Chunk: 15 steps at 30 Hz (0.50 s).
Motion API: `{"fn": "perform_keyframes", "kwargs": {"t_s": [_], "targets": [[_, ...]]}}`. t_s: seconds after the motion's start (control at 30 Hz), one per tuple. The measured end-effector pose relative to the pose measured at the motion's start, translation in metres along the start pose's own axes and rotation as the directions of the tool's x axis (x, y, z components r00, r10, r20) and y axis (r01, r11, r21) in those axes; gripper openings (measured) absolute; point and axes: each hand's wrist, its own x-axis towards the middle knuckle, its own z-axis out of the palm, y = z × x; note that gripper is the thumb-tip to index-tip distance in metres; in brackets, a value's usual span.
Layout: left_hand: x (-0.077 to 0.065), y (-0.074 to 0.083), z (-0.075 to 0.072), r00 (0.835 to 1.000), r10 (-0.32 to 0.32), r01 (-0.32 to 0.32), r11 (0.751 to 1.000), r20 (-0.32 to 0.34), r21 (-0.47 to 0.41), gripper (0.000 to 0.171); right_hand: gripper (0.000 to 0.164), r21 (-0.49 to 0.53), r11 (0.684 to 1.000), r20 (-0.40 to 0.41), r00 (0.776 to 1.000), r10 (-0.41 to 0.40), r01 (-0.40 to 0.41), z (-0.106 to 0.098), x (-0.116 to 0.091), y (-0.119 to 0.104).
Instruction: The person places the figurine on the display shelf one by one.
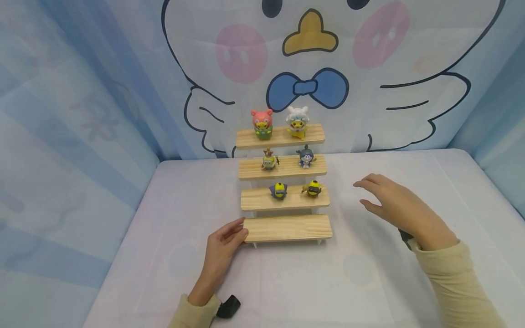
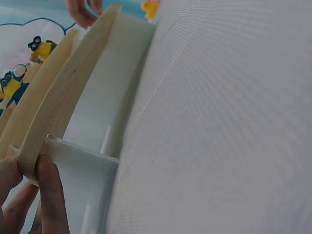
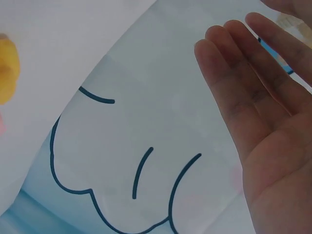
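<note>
My left hand (image 1: 221, 246) pinches the left end of the lowest wooden shelf board (image 1: 287, 228) of a tiered display stand. In the left wrist view, thumb and fingers (image 2: 51, 195) lie on either side of the board's end, and clear supports (image 2: 83, 163) show under it. Nothing lies on this board. To the stand's right, my right hand (image 1: 395, 205) is held over the table with fingers loosely extended, holding nothing. Closest above the gripped board are two yellow figurines, one purple-caped (image 1: 279, 191) and one dark-goggled (image 1: 313, 188), on the second-lowest board (image 1: 254, 200).
Higher boards carry a crowned figurine (image 1: 268, 160), a grey-headed one (image 1: 306, 157), a pink-hooded one (image 1: 262, 124) and a white-hooded one (image 1: 297, 122). A white cloth covers the table (image 1: 184, 196). Behind the stand hangs a cartoon-printed curtain (image 1: 410, 109). A yellow object (image 3: 7, 68) shows partly in the right wrist view.
</note>
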Motion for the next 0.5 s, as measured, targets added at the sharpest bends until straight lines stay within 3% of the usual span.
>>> {"fn": "perform_keyframes", "kwargs": {"t_s": [0.37, 0.5], "targets": [[0.001, -0.001, 0.0, 1.0, -0.005, 0.005, 1.0, -0.011, 0.007, 0.04, 0.038, 0.003, 0.998, -0.08, 0.995, -0.062, 0.063, 0.008, -0.015, 0.024], [0.001, -0.001, 0.001, 1.0, -0.003, 0.004, 1.0, -0.013, 0.006, 0.04, 0.038, 0.015, 0.999, -0.064, 0.997, -0.047, 0.048, 0.011, -0.019, 0.032]]}}
